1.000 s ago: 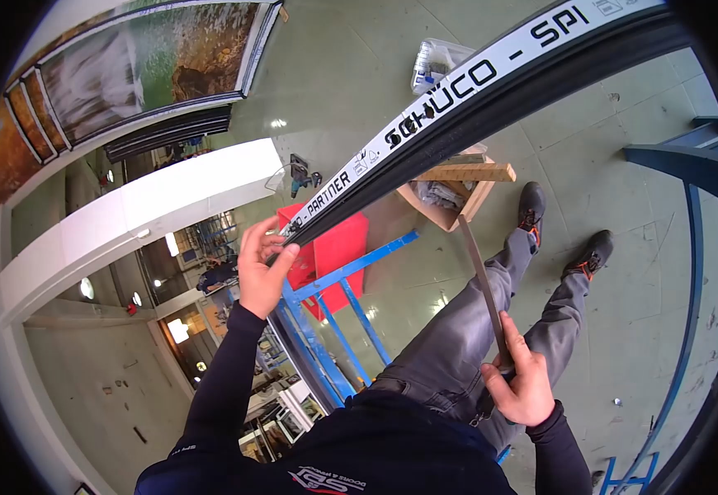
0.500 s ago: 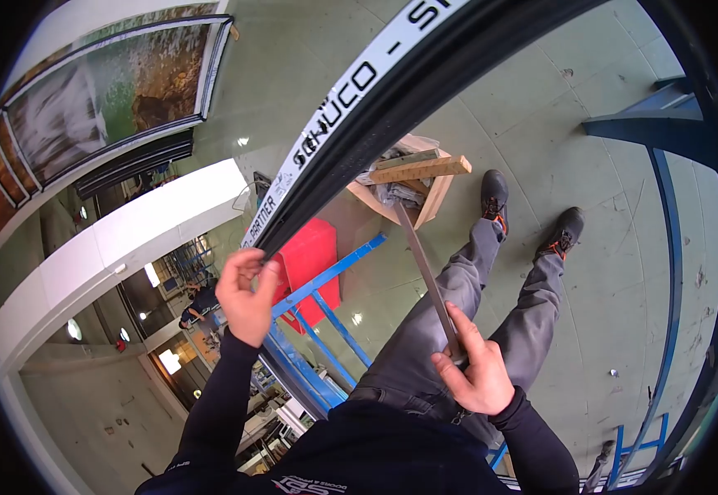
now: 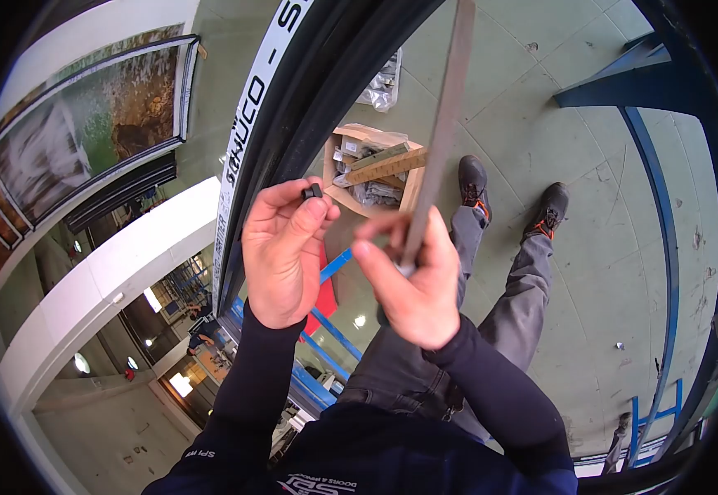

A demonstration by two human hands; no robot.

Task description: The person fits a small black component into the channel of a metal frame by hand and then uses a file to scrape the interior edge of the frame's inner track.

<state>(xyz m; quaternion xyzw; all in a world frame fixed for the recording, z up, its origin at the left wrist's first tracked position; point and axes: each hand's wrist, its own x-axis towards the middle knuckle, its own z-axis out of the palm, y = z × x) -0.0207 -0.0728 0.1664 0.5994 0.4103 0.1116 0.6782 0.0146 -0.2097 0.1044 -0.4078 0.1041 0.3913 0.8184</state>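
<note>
My left hand [image 3: 281, 247] is up in front of me, fingers curled in, pinching a small black piece [image 3: 312, 192] between thumb and fingertips. It sits right at the top of that hand, just beside the edge of the long black profile [image 3: 326, 82] that runs up and away past my left hand. A white strip with black lettering [image 3: 247, 124] runs along the far side of that profile, to the left of my left hand.

My right hand [image 3: 413, 285] is close beside the left, nearly touching it, closed around the lower end of a thin flat grey strip [image 3: 446, 107]. I'm gripping it between thumb and fingers, and the strip stands steeply up from that hand, leaning a little to the right and out past the top of view.

Beyond both hands, down on the floor [image 3: 540, 99], there's an open cardboard box [image 3: 371, 169] with grey parts in it and a wooden stick [image 3: 384, 165] lying across it. Just past that lies a clear plastic bag [image 3: 382, 82]. My two shoes [image 3: 512, 194] stand to the right of the box. Under my left hand a blue metal frame [image 3: 326, 326] shows, with something red [image 3: 318, 297] next to it. Further blue steelwork [image 3: 664, 206] runs along well off to the right of my right hand.
</note>
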